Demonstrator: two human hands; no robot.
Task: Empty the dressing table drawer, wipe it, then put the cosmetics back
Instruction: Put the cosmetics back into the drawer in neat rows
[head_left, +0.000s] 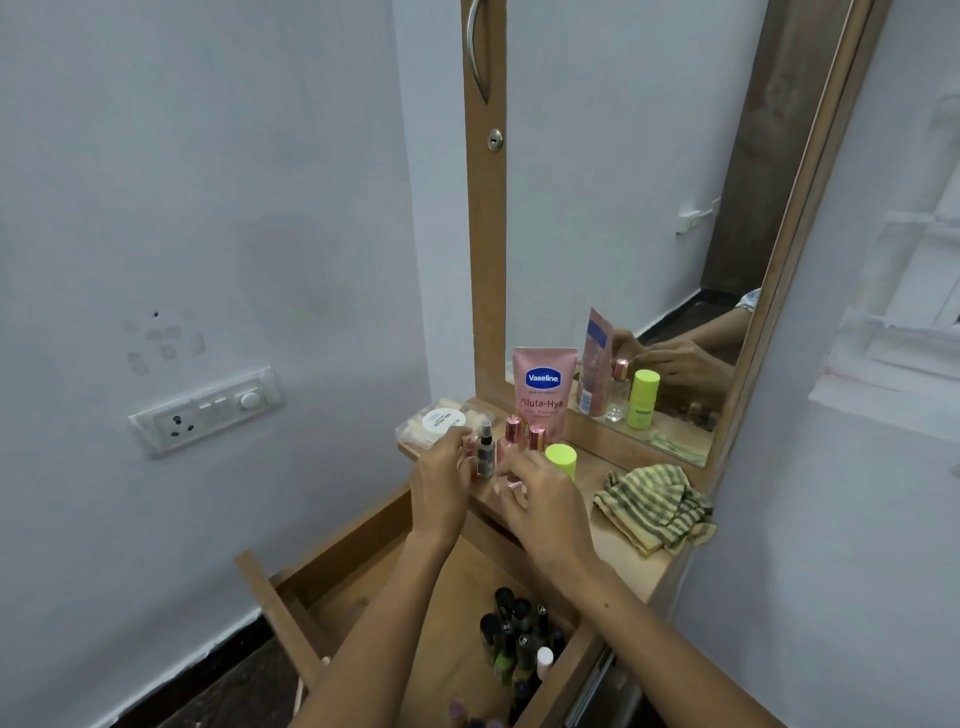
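Two hands | left hand (441, 480) fingers pinch spray bottle (486, 449) | right hand (540, 499) fingers' grip unclear | tube (543, 392) reads "Vaseline Gluta-Hya"

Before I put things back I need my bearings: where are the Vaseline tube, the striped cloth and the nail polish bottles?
Vaseline tube (543, 395): head view, on its pink front below the logo.
Striped cloth (655, 506): head view, middle of the crumpled fabric.
Nail polish bottles (519, 642): head view, centre of the cluster in the drawer.

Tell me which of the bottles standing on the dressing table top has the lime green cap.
It's the bottle farthest right in the cluster, just beyond the right hand. Its cap is broad and lime green; the bottles beside it have narrow rose gold caps or a black spray top.
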